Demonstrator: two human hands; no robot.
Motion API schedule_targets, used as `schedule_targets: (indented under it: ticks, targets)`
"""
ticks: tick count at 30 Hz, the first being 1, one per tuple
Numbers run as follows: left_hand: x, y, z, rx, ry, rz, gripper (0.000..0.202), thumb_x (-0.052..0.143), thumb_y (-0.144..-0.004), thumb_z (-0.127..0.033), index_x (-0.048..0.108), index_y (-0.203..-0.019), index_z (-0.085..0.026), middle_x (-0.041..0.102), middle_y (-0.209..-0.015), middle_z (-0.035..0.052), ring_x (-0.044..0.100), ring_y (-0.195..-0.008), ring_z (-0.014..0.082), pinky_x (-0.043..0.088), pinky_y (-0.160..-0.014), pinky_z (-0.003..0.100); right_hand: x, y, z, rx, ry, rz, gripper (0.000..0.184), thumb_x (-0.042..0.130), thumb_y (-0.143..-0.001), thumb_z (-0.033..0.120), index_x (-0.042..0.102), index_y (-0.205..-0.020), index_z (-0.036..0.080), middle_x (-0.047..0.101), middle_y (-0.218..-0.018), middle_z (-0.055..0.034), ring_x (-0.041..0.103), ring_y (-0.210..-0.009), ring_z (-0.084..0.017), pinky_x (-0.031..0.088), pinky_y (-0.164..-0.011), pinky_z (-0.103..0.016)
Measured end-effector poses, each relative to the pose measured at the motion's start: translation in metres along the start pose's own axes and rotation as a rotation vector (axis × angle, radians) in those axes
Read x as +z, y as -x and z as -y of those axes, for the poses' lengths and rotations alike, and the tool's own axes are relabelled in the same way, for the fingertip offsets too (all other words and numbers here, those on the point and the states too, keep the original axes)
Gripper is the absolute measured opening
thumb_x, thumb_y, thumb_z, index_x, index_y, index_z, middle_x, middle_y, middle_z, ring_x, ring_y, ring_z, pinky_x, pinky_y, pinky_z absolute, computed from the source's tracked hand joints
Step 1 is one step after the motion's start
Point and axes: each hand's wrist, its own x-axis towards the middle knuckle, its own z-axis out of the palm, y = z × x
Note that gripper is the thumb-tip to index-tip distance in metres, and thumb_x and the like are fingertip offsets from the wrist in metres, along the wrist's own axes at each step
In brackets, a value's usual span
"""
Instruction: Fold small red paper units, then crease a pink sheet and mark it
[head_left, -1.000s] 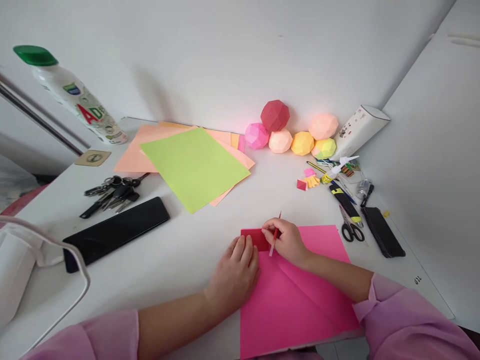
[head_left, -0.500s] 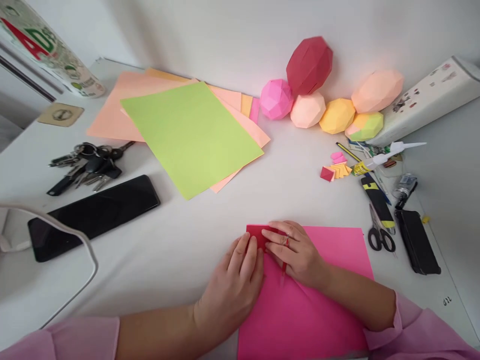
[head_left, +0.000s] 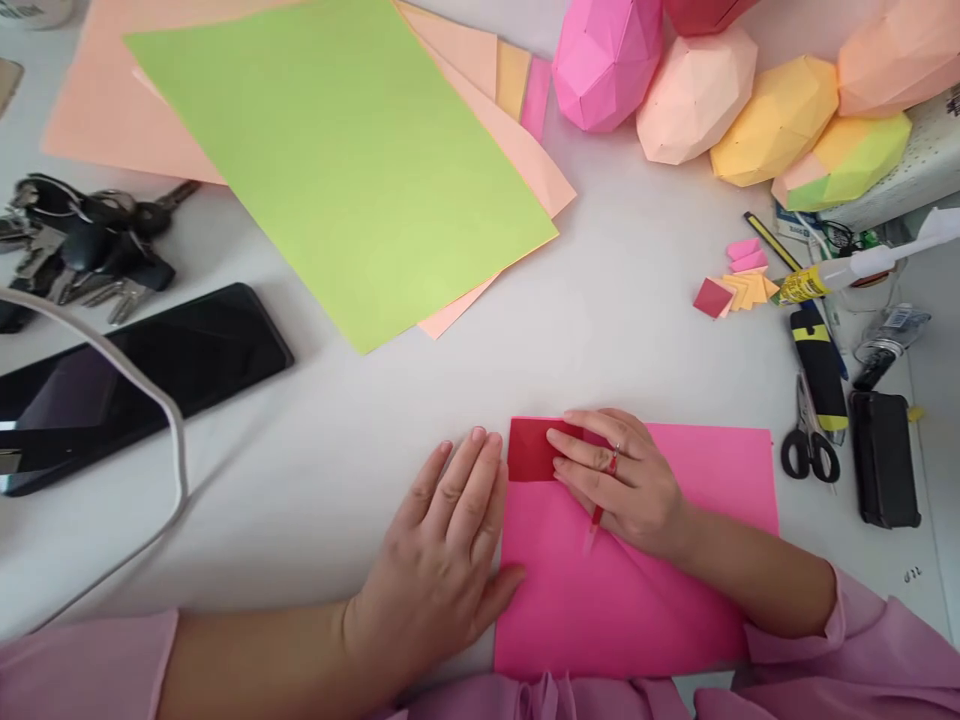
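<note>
A small dark red paper rectangle (head_left: 534, 452) lies at the top left corner of a bright pink sheet (head_left: 637, 610). My right hand (head_left: 630, 480) rests on it, its fingertips pressing the rectangle's right part, which they partly cover. A slim pen (head_left: 595, 522), red with a clear end, pokes out below that palm; the rest of it is hidden. My left hand (head_left: 442, 550) lies flat with fingers stretched out, just beside the left edge of the sheet. Its thumb reaches onto the pink paper, and nothing is in it.
Green (head_left: 352, 170) and peach sheets overlap at the back. Faceted paper shapes (head_left: 697, 95) stand behind small folded pieces (head_left: 735, 285). Scissors (head_left: 810, 445), a black-and-yellow cutter (head_left: 819, 370) and a black case (head_left: 885, 455) lie right. Keys (head_left: 90, 245), a phone (head_left: 187, 350) and a white cable (head_left: 176, 440) lie left.
My left hand has come off the red rectangle and moved left onto the table, its fingers straightening. My right hand still presses the paper. The view has tilted down and closer.
</note>
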Motion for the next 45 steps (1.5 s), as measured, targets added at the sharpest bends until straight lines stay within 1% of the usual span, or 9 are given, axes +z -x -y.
schedule_targets:
  ticks: [5, 8, 15, 18, 21, 24, 28, 36, 45]
  targets:
    - [0.001, -0.003, 0.007, 0.048, 0.08, 0.07, 0.064, 0.047, -0.084, -0.052, 0.046, -0.132, -0.009, 0.038, -0.144, 0.0212, 0.023, -0.137, 0.0393, 0.022, -0.11, 0.054, -0.001, 0.0, 0.001, 0.005, 0.0, 0.01, 0.017, 0.061, -0.08, 0.005, 0.065, -0.089, 0.018, 0.073, -0.1, -0.0074, 0.061, -0.107, -0.025, 0.054, -0.082, -0.046]
    - [0.001, -0.003, 0.009, 0.061, 0.084, 0.085, 0.062, 0.047, -0.084, -0.052, 0.048, -0.131, -0.012, 0.037, -0.146, 0.0169, 0.02, -0.137, 0.0408, 0.02, -0.11, 0.055, -0.001, -0.001, 0.0, -0.001, -0.003, 0.005, 0.017, 0.064, -0.078, 0.004, 0.066, -0.089, 0.017, 0.073, -0.1, -0.0082, 0.062, -0.105, -0.025, 0.055, -0.081, -0.046]
    - [0.0, -0.005, 0.007, 0.055, 0.085, 0.124, 0.064, 0.049, -0.082, -0.052, 0.048, -0.131, -0.011, 0.035, -0.146, 0.0208, 0.025, -0.136, 0.0415, 0.021, -0.109, 0.056, -0.001, 0.0, 0.0, -0.006, 0.003, -0.008, 0.017, 0.063, -0.079, 0.005, 0.066, -0.089, 0.018, 0.073, -0.099, -0.0079, 0.062, -0.105, -0.024, 0.055, -0.081, -0.045]
    - [-0.001, -0.008, 0.013, 0.069, 0.104, 0.104, 0.063, 0.052, -0.079, -0.054, 0.051, -0.127, -0.012, 0.04, -0.142, 0.0211, 0.029, -0.134, 0.041, 0.023, -0.108, 0.055, 0.0, 0.001, -0.001, -0.008, 0.001, -0.007, 0.017, 0.064, -0.078, 0.005, 0.066, -0.089, 0.017, 0.072, -0.101, -0.0086, 0.061, -0.106, -0.025, 0.055, -0.082, -0.045]
    - [-0.002, -0.012, 0.022, 0.099, 0.137, 0.072, 0.057, 0.053, -0.079, -0.055, 0.055, -0.121, -0.016, 0.043, -0.141, 0.0192, 0.031, -0.133, 0.0391, 0.027, -0.106, 0.052, 0.001, 0.002, -0.001, -0.003, -0.002, 0.0, 0.017, 0.064, -0.079, 0.005, 0.066, -0.09, 0.018, 0.072, -0.102, -0.0082, 0.061, -0.106, -0.025, 0.054, -0.082, -0.046]
    - [-0.001, -0.014, 0.029, 0.144, 0.129, 0.083, 0.058, 0.051, -0.08, -0.059, 0.053, -0.122, -0.018, 0.037, -0.145, 0.0194, 0.028, -0.135, 0.0395, 0.028, -0.104, 0.052, 0.001, 0.002, -0.001, 0.004, -0.011, 0.005, 0.017, 0.062, -0.08, 0.006, 0.066, -0.09, 0.019, 0.072, -0.101, -0.0071, 0.061, -0.107, -0.025, 0.054, -0.081, -0.046]
    - [-0.001, -0.014, 0.031, 0.192, 0.097, 0.104, 0.064, 0.051, -0.079, -0.062, 0.049, -0.124, -0.017, 0.033, -0.147, 0.0204, 0.023, -0.136, 0.0418, 0.027, -0.103, 0.054, 0.0, 0.001, -0.002, -0.005, -0.019, 0.011, 0.017, 0.062, -0.08, 0.007, 0.066, -0.091, 0.019, 0.072, -0.103, -0.0079, 0.06, -0.107, -0.026, 0.054, -0.081, -0.046]
    - [0.001, -0.012, 0.03, 0.215, 0.117, 0.08, 0.059, 0.056, -0.076, -0.062, 0.052, -0.114, -0.016, 0.02, -0.152, 0.0222, 0.017, -0.137, 0.0437, 0.026, -0.103, 0.056, 0.0, 0.002, -0.002, -0.008, -0.019, 0.006, 0.019, 0.065, -0.077, 0.004, 0.066, -0.091, 0.017, 0.072, -0.102, -0.0093, 0.061, -0.107, -0.027, 0.054, -0.081, -0.046]
    - [0.001, -0.011, 0.028, 0.205, 0.125, 0.07, 0.058, 0.056, -0.076, -0.061, 0.053, -0.112, -0.016, 0.019, -0.152, 0.0204, 0.018, -0.138, 0.0423, 0.026, -0.104, 0.055, 0.0, 0.0, 0.0, -0.014, 0.002, 0.001, 0.016, 0.064, -0.079, 0.006, 0.066, -0.09, 0.017, 0.072, -0.1, -0.0081, 0.061, -0.107, -0.026, 0.055, -0.081, -0.045]
